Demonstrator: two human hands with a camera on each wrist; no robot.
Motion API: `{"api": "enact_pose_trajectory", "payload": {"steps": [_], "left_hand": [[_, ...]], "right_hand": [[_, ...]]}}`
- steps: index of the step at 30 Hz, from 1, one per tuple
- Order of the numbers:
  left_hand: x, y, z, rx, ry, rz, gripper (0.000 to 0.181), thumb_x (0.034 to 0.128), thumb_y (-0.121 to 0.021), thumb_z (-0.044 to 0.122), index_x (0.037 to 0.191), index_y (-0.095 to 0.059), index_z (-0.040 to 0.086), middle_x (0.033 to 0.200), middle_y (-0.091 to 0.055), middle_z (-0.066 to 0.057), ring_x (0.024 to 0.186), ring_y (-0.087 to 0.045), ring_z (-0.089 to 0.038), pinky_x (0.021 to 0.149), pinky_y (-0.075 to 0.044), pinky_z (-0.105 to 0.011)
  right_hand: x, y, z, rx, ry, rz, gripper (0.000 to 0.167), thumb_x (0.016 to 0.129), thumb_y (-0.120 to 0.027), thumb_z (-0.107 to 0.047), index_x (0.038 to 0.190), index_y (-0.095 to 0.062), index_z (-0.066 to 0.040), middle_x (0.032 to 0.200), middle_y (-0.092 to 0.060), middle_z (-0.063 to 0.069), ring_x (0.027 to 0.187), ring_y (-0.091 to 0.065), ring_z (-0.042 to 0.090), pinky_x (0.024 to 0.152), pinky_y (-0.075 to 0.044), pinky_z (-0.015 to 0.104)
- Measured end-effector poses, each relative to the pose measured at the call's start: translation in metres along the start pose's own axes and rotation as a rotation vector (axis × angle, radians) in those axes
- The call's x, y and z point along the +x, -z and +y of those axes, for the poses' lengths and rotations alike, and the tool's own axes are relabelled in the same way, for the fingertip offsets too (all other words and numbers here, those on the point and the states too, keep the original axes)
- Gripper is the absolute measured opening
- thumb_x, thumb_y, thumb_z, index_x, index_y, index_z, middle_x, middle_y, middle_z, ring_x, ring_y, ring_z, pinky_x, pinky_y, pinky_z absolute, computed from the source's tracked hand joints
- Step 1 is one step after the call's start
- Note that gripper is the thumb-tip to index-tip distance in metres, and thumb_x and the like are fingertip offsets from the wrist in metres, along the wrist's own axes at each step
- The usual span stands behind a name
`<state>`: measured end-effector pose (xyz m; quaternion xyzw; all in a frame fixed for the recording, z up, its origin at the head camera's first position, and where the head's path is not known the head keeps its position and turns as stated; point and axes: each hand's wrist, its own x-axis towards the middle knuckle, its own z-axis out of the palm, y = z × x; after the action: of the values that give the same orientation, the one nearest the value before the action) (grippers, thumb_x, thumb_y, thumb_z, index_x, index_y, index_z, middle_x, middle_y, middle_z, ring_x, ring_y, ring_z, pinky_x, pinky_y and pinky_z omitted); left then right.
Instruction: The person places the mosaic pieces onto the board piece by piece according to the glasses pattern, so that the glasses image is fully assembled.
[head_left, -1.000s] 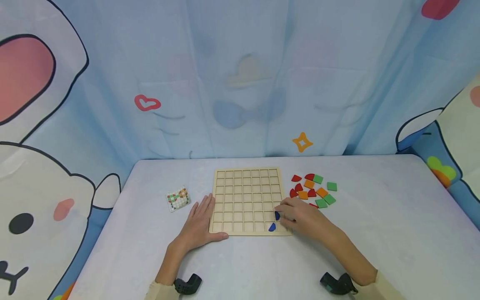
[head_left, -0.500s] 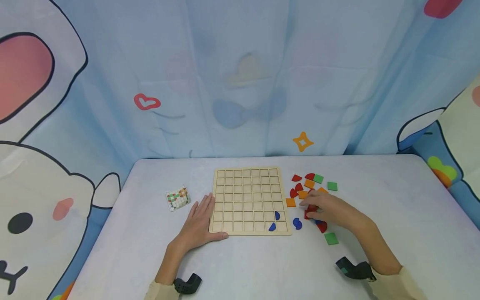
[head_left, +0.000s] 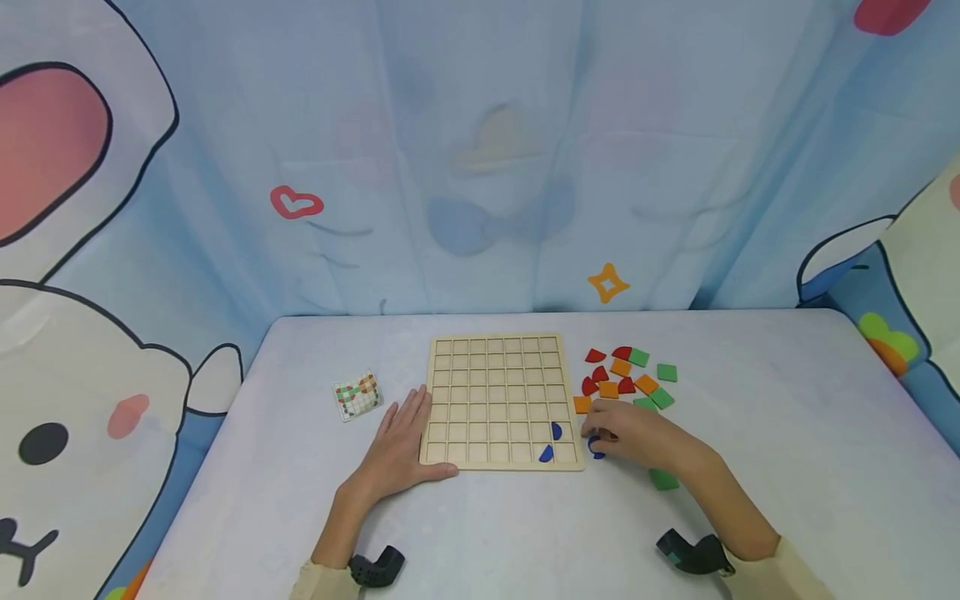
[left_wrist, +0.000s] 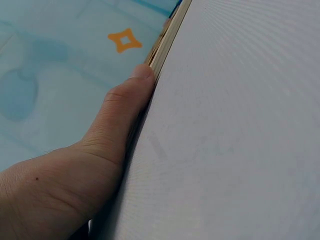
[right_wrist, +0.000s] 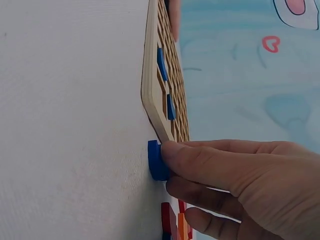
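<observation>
A square wooden grid board (head_left: 491, 408) lies on the table with two blue half-round pieces in cells near its lower right corner, one of them this blue half-round piece (head_left: 557, 431). My left hand (head_left: 397, 442) rests flat at the board's lower left corner, fingers straight along the side, thumb along the front edge. Just off the board's right side, my right hand (head_left: 633, 433) pinches a blue curved piece (right_wrist: 157, 161) between thumb and fingers. That piece (head_left: 596, 447) is partly covered by the fingers in the head view.
Loose red, orange and green pieces (head_left: 608, 389) lie right of the board, and a green square (head_left: 663, 479) sits below the right forearm. A small pattern card (head_left: 357, 396) lies to the left. A printed curtain (head_left: 480, 167) hangs behind the table.
My right hand left the board's right edge, went right over the loose pieces, then came back left to a blue piece beside the board. My left hand stayed in place.
</observation>
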<state>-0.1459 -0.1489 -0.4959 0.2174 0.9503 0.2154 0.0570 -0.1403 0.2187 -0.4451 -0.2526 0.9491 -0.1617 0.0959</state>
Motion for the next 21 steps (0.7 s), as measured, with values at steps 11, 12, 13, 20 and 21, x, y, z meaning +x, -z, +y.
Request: {"api": "enact_pose_trajectory", "payload": {"steps": [11,12,13,20,21], "left_hand": [[-0.0006,0.0006,0.0012,-0.008,0.005,-0.003,0.118,0.0752,-0.068,0.067,0.155,-0.012,0.002,0.165,-0.01,-0.011,0.153,-0.008,-0.026,0.124,-0.008,-0.049],[-0.0008,0.0007,0.0014,-0.008,0.006,-0.004,0.118,0.0753,-0.068,0.067,0.155,-0.011,0.002,0.165,-0.01,-0.011,0.153,-0.008,-0.026,0.124,-0.007,-0.049],[-0.0009,0.0007,0.0014,-0.008,0.006,-0.004,0.118,0.0753,-0.068,0.067,0.155,-0.011,0.003,0.165,-0.01,-0.011,0.153,-0.008,-0.026,0.124,-0.007,-0.049],[-0.0003,0.0011,0.0019,0.001,0.011,-0.008,0.118,0.0753,-0.069,0.067,0.155,-0.012,0.002,0.165,-0.01,-0.011,0.153,-0.008,-0.026,0.124,-0.008,-0.049],[-0.0003,0.0011,0.002,-0.001,0.011,-0.007,0.117,0.0753,-0.069,0.066,0.155,-0.012,0.002,0.165,-0.01,-0.011,0.153,-0.008,-0.026,0.124,-0.008,-0.049]], "right_hand": [[0.0005,-0.0012,0.0013,-0.025,-0.111,0.074,0.013,0.084,-0.074,-0.014,0.097,-0.074,-0.014,0.089,-0.061,-0.004,0.079,-0.057,0.008,0.074,-0.058,0.028],[0.0012,-0.0018,0.002,-0.018,-0.126,0.078,0.013,0.084,-0.074,-0.014,0.097,-0.073,-0.013,0.089,-0.061,-0.003,0.079,-0.057,0.009,0.074,-0.058,0.03],[0.002,-0.0024,0.0027,-0.012,-0.138,0.079,0.013,0.084,-0.074,-0.014,0.098,-0.073,-0.012,0.09,-0.061,-0.002,0.079,-0.058,0.01,0.075,-0.059,0.031],[0.0052,-0.0045,0.0067,0.008,-0.175,0.108,0.014,0.085,-0.074,-0.012,0.099,-0.073,-0.011,0.092,-0.063,0.001,0.083,-0.059,0.013,0.081,-0.059,0.037],[0.0054,-0.0047,0.0069,0.005,-0.178,0.113,0.014,0.085,-0.073,-0.012,0.099,-0.072,-0.011,0.092,-0.063,0.001,0.083,-0.059,0.013,0.081,-0.059,0.037]]}}
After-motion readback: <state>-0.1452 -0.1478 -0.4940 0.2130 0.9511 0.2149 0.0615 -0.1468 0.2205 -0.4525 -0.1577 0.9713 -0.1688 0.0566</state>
